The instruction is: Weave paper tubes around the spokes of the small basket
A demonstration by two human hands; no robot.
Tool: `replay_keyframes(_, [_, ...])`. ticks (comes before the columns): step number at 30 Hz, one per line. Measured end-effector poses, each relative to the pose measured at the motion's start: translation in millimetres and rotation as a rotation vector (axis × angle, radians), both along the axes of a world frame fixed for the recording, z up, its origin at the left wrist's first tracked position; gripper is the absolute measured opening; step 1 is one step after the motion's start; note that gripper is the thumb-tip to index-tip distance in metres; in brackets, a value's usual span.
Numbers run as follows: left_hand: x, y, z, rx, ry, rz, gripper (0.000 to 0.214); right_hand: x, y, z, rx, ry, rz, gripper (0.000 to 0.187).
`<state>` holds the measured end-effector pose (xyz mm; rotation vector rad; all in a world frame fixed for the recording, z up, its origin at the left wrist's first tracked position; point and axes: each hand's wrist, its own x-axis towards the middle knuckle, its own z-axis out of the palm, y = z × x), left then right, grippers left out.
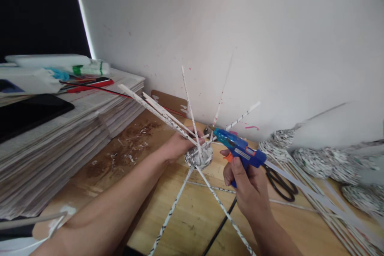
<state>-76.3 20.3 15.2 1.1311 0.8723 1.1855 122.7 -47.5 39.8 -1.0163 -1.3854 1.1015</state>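
The left hand (179, 147) clasps the small woven paper-tube hub (200, 157). The right hand (245, 187) grips a glue gun (240, 150), nozzle apparently at it. The spokes (150, 107) stand unwoven.

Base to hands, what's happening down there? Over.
Left hand gripping woven paper disc, spokes fanned out. Right hand holding blue glue gun, nozzle by the spokes. Scissors on table behind gun.
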Motion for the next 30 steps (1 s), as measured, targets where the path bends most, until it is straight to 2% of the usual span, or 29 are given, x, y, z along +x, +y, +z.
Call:
replay_keyframes(9, [7.1,-4.8,2.9,-0.115,-0.136,-0.005,0.039,2.1,3.0,-1.1,-0.096,0.189,0.031,0.035])
replay_keyframes(14, [11.6,-8.1,7.8,-0.184,-0.202,0.007,0.042,0.8,0.9,3.6,-0.122,0.214,0.044,0.036])
replay_keyframes(20, [12.1,-9.5,8.9,-0.209,-0.275,-0.023,0.043,-0.3,-1.7,6.1,-0.126,0.210,0.046,0.035])
replay_keyframes(30, [10.3,-8.6,8.8,-0.163,-0.240,-0.013,0.038,0.7,-6.8,11.9,-0.050,0.265,0.083,0.030])
